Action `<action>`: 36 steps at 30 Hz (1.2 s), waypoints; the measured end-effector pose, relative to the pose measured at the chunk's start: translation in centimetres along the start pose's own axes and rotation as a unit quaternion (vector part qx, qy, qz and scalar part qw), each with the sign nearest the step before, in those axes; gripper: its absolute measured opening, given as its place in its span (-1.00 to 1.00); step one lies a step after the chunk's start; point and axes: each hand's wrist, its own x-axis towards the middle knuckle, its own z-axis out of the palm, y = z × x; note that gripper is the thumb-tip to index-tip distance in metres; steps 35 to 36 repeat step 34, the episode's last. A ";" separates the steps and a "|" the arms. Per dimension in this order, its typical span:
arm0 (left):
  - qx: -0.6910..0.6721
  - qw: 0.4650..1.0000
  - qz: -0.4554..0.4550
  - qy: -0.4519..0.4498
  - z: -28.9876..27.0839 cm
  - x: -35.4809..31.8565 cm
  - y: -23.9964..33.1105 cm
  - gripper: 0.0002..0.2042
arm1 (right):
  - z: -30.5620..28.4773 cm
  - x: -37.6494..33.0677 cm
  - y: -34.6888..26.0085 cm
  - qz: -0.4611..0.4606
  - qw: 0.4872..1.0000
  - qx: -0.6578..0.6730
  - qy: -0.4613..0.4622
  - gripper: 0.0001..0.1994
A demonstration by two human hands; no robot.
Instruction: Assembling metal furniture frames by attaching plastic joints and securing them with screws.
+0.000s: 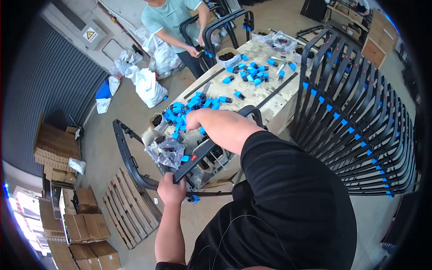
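My left hand (171, 191) is wrapped round the lower bar of a black tubular frame (130, 157) that has a small red button (194, 158) on one bar. The frame leans against the near end of the work table, and a blue-and-black fitting (193, 198) sits on its lower bar. My right arm crosses above that bar. At the pile of blue plastic pieces with black ends (198, 102), my right hand (194, 119) reaches down with fingers bent together. Whatever lies between those fingertips is hidden.
Beyond the table (211, 85), a person (173, 27) handles another black frame. Many finished-looking frames (360, 112) stand in a row at right. Tubs of small black parts (157, 120) and a clear plastic bag (167, 152) edge the table. A wooden pallet (128, 209) and cartons (85, 227) lie at left.
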 end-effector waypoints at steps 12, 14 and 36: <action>-0.122 0.969 0.212 0.033 -0.3 -4.4 3.4 -0.79 | 4.3 -18.0 -3.2 0.006 0.963 0.207 0.175 -0.78; -0.128 0.962 0.228 0.077 0.2 -5.0 4.1 -0.78 | 3.9 -21.6 -2.8 0.060 0.958 0.221 0.171 -0.79; -0.207 0.963 0.147 0.092 -2.5 -20.0 26.2 -0.90 | 0.2 -61.4 5.5 -0.012 0.807 0.355 0.472 -0.84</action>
